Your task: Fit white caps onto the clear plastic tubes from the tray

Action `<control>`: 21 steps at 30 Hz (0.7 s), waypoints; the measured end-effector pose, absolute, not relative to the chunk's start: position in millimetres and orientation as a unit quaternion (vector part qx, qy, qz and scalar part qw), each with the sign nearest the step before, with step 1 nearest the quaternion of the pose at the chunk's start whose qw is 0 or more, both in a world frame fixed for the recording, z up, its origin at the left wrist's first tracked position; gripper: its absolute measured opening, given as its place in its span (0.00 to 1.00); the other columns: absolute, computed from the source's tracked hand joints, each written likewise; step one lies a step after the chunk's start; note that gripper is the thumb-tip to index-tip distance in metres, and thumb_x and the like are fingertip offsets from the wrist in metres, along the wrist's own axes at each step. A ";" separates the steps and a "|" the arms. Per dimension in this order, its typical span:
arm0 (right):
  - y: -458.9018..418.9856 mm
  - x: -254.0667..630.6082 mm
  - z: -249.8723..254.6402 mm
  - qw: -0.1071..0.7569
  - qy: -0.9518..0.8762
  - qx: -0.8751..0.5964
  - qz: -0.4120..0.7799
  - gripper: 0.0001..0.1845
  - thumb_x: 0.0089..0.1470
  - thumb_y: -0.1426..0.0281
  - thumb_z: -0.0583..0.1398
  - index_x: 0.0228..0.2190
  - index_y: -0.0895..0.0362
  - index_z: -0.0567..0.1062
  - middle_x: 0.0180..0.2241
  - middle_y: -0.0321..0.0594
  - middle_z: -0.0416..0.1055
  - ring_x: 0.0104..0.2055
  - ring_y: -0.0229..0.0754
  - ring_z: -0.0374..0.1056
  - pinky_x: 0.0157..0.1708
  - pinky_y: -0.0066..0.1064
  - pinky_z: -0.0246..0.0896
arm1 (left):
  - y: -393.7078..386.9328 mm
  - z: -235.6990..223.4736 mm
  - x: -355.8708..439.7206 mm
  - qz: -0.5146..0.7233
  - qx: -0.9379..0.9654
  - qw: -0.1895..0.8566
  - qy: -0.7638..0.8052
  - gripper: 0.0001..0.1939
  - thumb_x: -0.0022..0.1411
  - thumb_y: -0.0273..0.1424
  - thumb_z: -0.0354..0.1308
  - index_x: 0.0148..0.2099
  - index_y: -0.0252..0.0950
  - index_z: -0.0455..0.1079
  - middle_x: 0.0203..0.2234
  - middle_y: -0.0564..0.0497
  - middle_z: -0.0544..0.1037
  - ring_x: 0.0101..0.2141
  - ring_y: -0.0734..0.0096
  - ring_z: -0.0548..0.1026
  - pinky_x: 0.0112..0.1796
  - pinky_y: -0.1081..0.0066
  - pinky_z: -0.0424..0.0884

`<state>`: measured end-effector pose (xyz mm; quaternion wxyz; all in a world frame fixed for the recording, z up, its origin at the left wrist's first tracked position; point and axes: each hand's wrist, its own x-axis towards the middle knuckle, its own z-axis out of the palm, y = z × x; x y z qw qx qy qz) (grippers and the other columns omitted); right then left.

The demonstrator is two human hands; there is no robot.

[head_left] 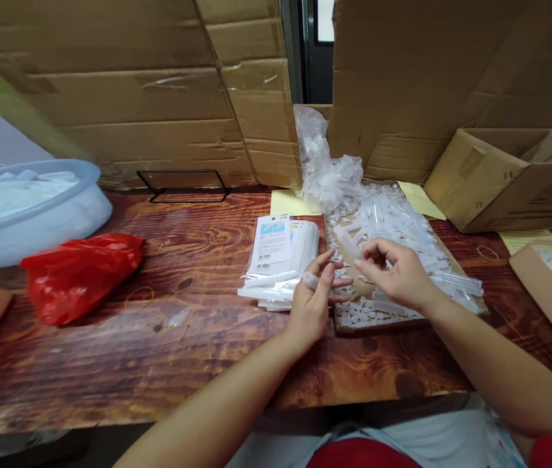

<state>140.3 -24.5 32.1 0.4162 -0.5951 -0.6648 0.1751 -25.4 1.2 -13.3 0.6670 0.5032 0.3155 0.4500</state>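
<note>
My right hand [395,270] is closed in a pinch on a translucent plastic strip [348,243], which points up and to the left. Close beside it, my left hand [315,296] has its fingers stretched out and apart. A small whitish piece [311,280] shows near the left thumb; whether it is wrapped on a finger or held there, I cannot tell. Under both hands lies a cardboard tray [393,327] heaped with clear plastic tubes [458,283] and small white scraps [368,313]. Left of the left hand is a stack of clear packets [276,260] with printed cards.
A crumpled clear bag [327,172] stands behind the tray. At left are a red plastic bag [80,276], a blue tub [36,224] and a black wire stand [183,186]. Cardboard boxes [495,175] stand at right, and cardboard walls [134,84] close the wooden table [197,364] at the back.
</note>
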 end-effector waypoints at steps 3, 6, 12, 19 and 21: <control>-38.6 129.2 22.7 0.378 -0.739 -0.539 0.144 0.04 0.53 0.69 0.60 0.28 0.56 0.70 0.24 0.34 0.67 0.25 0.37 0.62 0.28 0.29 0.57 | 0.1 -13.7 -26.3 0.455 0.542 0.634 0.313 0.29 0.63 0.50 0.57 0.58 0.37 0.67 0.45 0.44 0.76 0.41 0.63 0.79 0.33 0.71 0.78; -37.8 133.0 19.7 0.318 -0.810 -0.484 0.093 0.05 0.56 0.70 0.60 0.29 0.57 0.71 0.27 0.38 0.71 0.31 0.41 0.66 0.35 0.34 0.59 | 0.1 -13.0 -27.0 0.471 0.587 0.576 0.319 0.23 0.63 0.47 0.58 0.50 0.35 0.71 0.40 0.45 0.79 0.42 0.64 0.78 0.41 0.68 0.77; -21.1 161.6 7.9 0.243 -0.848 -0.470 0.030 0.06 0.60 0.76 0.56 0.33 0.57 0.73 0.31 0.43 0.73 0.36 0.44 0.67 0.39 0.35 0.59 | 6.3 -9.0 -27.5 0.485 0.517 0.626 0.326 0.23 0.63 0.47 0.59 0.52 0.36 0.67 0.33 0.51 0.76 0.32 0.71 0.76 0.32 0.69 0.79; -9.4 156.0 -6.5 0.093 -0.872 -0.479 0.028 0.10 0.56 0.81 0.57 0.32 0.58 0.77 0.34 0.46 0.76 0.40 0.47 0.68 0.40 0.36 0.57 | 8.7 -16.0 -24.6 0.458 0.575 0.596 0.323 0.25 0.62 0.45 0.58 0.56 0.37 0.69 0.43 0.45 0.77 0.38 0.68 0.76 0.30 0.73 0.77; -9.7 154.4 -4.6 0.082 -0.869 -0.488 0.033 0.09 0.56 0.80 0.58 0.33 0.59 0.77 0.35 0.46 0.77 0.42 0.47 0.69 0.41 0.37 0.58 | 8.4 -18.1 -24.3 0.447 0.598 0.578 0.330 0.24 0.63 0.44 0.58 0.56 0.37 0.70 0.47 0.44 0.77 0.40 0.66 0.76 0.31 0.72 0.76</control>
